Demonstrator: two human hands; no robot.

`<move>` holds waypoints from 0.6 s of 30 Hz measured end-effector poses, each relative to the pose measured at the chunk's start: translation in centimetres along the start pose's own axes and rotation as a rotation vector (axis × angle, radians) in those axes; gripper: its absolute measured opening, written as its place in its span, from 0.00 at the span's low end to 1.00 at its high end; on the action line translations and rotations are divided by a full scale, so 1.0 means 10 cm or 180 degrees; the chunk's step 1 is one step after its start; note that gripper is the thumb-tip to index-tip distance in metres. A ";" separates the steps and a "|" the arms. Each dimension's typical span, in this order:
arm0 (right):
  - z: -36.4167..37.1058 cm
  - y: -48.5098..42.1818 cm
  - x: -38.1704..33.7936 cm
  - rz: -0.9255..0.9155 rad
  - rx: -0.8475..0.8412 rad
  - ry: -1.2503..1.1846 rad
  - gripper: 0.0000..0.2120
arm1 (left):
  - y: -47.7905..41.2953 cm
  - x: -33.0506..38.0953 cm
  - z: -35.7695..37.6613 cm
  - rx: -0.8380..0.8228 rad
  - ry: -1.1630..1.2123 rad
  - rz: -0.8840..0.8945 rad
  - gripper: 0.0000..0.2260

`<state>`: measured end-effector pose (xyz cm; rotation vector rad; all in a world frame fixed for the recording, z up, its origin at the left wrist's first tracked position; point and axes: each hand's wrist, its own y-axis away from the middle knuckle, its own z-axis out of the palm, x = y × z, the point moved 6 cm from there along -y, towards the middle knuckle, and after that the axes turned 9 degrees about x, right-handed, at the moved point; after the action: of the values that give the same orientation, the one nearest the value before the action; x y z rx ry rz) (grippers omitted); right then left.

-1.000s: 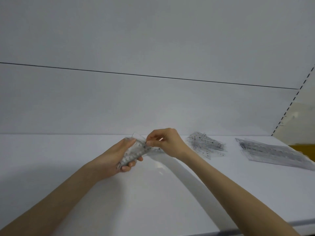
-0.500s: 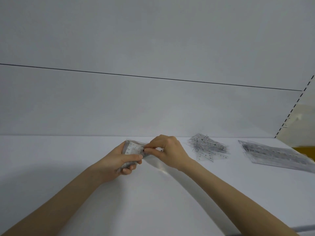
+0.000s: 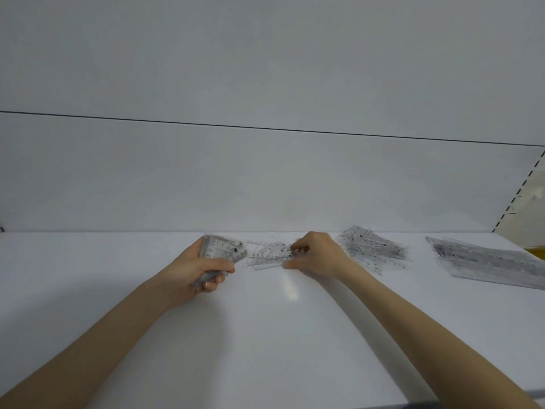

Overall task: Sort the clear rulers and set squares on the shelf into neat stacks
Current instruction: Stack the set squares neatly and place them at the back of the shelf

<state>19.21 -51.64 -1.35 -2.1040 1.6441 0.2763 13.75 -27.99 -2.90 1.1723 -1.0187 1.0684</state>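
- Gathering: left hand [image 3: 203, 268] grips a set-square bundle [image 3: 221, 250].
- Beside it, right hand [image 3: 320, 255] pinches a loose set square [image 3: 267, 256].
- Next, likely: align it onto the bundle.

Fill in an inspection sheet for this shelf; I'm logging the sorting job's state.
Surface: white shelf, glossy.
Job's things: bundle of set squares held; loose set squares on shelf; set-square pile and ruler stack to the right.
Clutter: yellow object at right edge, unclear.
Hands: left hand grips the bundle; right hand pinches the loose set squares.
Cables: nothing seen.
Surroundings: white back panel, perforated upright.
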 end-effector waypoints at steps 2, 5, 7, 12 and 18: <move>-0.01 -0.01 0.00 0.0040 0.0098 -0.0064 0.11 | 0.00 -0.01 -0.03 0.0017 0.0005 -0.0001 0.30; -0.02 -0.02 0.03 0.0105 0.0204 -0.0115 0.13 | 0.01 -0.02 -0.08 0.0035 -0.0013 0.0002 0.32; -0.04 0.00 0.06 0.0107 0.0314 -0.0181 0.11 | 0.03 -0.02 -0.10 0.0076 -0.0021 -0.0006 0.31; -0.14 0.04 0.09 0.0091 0.0321 -0.1168 0.08 | 0.04 -0.01 -0.11 0.0143 -0.0004 -0.0026 0.29; -0.31 0.20 -0.34 -0.0399 -0.0261 -0.2104 0.04 | 0.05 -0.01 0.07 0.0110 0.0078 -0.0201 0.20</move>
<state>16.01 -50.51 2.41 -1.8701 1.1174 0.8982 13.24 -28.65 -2.87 1.2089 -0.9416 1.0517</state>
